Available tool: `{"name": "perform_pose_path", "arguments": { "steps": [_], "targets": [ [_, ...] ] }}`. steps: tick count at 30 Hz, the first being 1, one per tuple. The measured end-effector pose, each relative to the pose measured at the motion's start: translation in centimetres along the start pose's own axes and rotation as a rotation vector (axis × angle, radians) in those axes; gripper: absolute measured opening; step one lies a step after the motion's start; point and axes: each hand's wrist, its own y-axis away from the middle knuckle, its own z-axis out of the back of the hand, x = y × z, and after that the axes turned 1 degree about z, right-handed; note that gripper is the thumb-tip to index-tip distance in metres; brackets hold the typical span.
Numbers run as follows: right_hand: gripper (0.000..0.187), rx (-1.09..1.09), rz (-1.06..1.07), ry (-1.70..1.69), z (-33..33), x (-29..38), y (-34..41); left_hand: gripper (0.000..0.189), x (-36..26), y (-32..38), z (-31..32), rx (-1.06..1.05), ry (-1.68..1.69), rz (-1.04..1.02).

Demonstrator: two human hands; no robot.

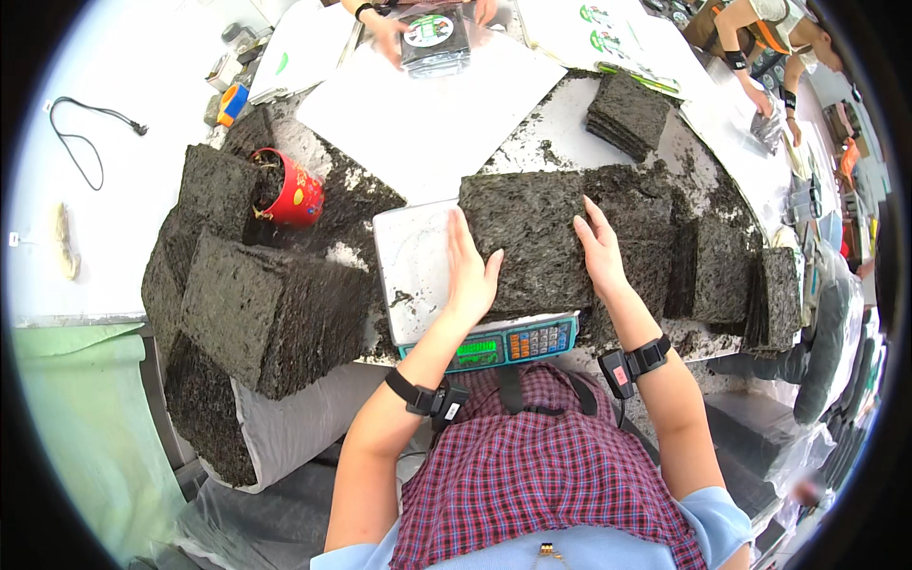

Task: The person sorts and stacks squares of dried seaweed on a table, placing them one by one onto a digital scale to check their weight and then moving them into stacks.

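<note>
A square stack of dried seaweed sheets (531, 242) lies over the right part of a digital scale (413, 260), in front of my body. My left hand (470, 278) is against the stack's left edge, its fingers pointing away from me and its thumb at the side. At the opposite edge, my right hand (604, 256) touches the stack with its fingertips. Between them the sheets are held from both sides. The scale's pale plate shows at the left, with dark crumbs on it. Its green display (476, 350) is lit beside a keypad (538, 343).
Tall seaweed stacks (235, 313) crowd the left, around a red tub (296, 191) of scraps. More stacks (719, 271) stand at right, and one (627, 114) lies farther back. Across a white sheet (427, 128), another person's hand (387, 39) touches a packed bag (434, 43).
</note>
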Motion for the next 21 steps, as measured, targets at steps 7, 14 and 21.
{"name": "perform_pose_path", "arguments": {
  "steps": [7, 14, 21],
  "targets": [
    [0.052, 0.164, 0.011, 0.21, 0.5, 2.0, -6.4, 0.073, -3.6, -1.4, 0.0, 0.302, -0.574, -0.42],
    [0.023, -0.135, 0.55, 0.629, -0.5, 0.5, -5.6, 0.07, -3.7, -1.9, -0.4, 0.375, -0.662, -0.362],
    [0.026, -0.241, 0.207, 0.377, -0.6, -1.0, -4.9, 0.067, -3.9, -2.7, -0.7, 0.413, -0.62, -0.404]
  ]
}}
